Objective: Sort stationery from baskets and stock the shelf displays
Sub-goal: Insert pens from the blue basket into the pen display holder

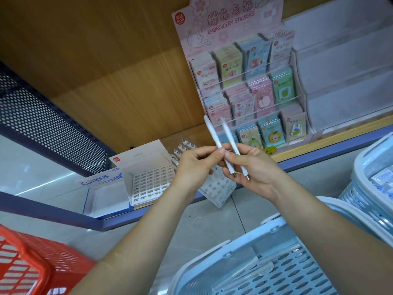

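White plastic pens (212,133): two slim ones, held up side by side and tilted, in front of the shelf edge; metal tips point down over the right palm, upper ends overlap the sticker stand.
Left hand (194,165): thumb and forefinger pinch the left pen near its middle; other fingers curled, their ends hidden.
Right hand (255,169): fingers curled round the lower parts of the pens, thumb against the left one; whether the right pen is gripped or only lies in the fingers is hard to tell.
White cardboard box with round holes (219,188): behind the hands at the shelf edge, tilted, mostly covered.
White display box with a grid of slots (148,182): on the shelf just left of it, lid up.
Row of pen tips (182,147): behind the left hand, partly hidden, too small to make out.
Blue-and-white "Campus" box (100,184): further left.
Pink embroidery-sticker stand (244,81): on the wooden shelf (138,116), behind the pens.
Pale blue plastic basket (265,269): below the forearms, cut off at the bottom.
Second pale blue basket (365,188): right edge, cut off, contents blurred.
Red plastic basket (25,262): bottom left corner, cut off.
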Demonstrator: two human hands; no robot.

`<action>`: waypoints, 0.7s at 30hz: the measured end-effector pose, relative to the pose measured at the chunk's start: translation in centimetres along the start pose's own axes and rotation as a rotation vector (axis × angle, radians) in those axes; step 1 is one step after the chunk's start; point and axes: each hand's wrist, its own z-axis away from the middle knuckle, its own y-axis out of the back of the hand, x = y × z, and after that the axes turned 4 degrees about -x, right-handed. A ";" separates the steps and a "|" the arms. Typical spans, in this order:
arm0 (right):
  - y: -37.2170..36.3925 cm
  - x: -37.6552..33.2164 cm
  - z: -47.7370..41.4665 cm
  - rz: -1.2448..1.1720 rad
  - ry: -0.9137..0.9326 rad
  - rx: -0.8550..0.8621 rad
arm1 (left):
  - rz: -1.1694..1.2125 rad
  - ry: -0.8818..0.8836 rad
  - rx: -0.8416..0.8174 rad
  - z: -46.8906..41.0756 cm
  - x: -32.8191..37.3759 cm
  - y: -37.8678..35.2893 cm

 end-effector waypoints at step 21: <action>0.7 0.4 -0.8 0.163 0.012 0.352 | -0.807 0.037 -0.154 2.0 3.9 8.5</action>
